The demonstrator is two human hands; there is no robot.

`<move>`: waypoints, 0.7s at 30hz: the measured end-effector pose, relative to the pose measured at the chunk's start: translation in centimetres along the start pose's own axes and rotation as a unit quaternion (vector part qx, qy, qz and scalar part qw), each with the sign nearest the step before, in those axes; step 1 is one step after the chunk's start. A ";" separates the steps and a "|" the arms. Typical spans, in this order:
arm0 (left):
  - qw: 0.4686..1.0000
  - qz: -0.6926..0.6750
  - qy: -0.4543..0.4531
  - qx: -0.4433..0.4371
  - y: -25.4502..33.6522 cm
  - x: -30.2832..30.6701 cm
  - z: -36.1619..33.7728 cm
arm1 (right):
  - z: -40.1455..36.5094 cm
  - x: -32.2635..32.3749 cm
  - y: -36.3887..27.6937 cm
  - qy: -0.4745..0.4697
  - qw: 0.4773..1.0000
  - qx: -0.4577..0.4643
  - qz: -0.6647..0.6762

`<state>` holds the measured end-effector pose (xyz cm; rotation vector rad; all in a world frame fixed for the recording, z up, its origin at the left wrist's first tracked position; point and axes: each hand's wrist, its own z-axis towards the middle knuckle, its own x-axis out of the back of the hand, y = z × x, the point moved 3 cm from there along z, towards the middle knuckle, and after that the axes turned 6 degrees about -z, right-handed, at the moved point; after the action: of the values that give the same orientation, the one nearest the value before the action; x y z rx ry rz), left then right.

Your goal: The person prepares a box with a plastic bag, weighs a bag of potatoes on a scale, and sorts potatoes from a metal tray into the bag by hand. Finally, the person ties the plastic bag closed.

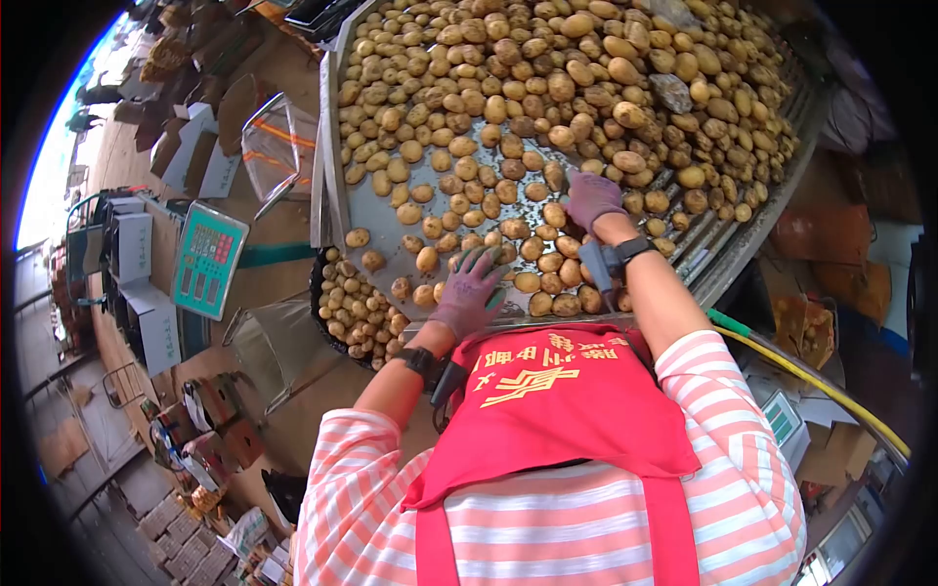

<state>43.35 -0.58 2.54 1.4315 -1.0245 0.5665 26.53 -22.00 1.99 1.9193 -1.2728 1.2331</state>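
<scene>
Both hands wear purple-grey gloves and are among potatoes [513, 168] on a metal sorting table [391, 230]. My left hand [472, 288] lies palm down near the table's front edge, fingers spread over a few potatoes. Further forward and to the right is my right hand [593, 200], its fingers curled beside the loose potatoes at the foot of the pile. What it holds, if anything, is hidden. A dark wrist device [598, 266] hangs at my right wrist, and a black watch [420, 363] is on the left.
A large potato heap [625, 88] covers the back and right of the table, partly over metal slats [699, 259]. Below the left corner sits a container of smaller potatoes [357, 308]. A green scale panel [208, 259] stands left; a yellow hose [821, 386] runs at right.
</scene>
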 end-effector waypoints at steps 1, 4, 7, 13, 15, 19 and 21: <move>1.000 0.002 0.000 0.005 0.0 0.1 -1.0 | -0.3 0.2 0.1 0.031 0.999 0.005 0.022; 0.990 -0.122 0.063 0.042 -0.2 0.4 -2.9 | -3.1 1.6 1.5 0.063 0.986 -0.009 0.152; 0.952 -0.231 0.177 0.092 -1.3 0.4 -4.1 | -9.3 1.0 3.3 -0.133 0.663 -0.059 0.734; 0.977 -0.147 0.155 0.030 -0.6 2.0 -1.1 | -22.5 -7.8 9.0 -0.072 0.482 -0.235 0.841; 0.977 -0.160 0.140 -0.008 0.3 1.7 0.7 | -26.0 -10.3 10.2 -0.050 0.444 -0.231 0.864; 0.978 -0.186 0.067 -0.069 3.1 1.8 3.8 | -30.0 -10.8 10.3 0.022 0.381 -0.251 0.890; 0.963 -0.264 -0.050 -0.020 4.8 1.2 5.0 | -29.7 -10.5 9.4 0.067 0.375 -0.236 0.894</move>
<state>38.77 -5.12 5.31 1.6290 -0.6814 0.0842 4.68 2.30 5.44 -0.8361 -3.0463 1.1551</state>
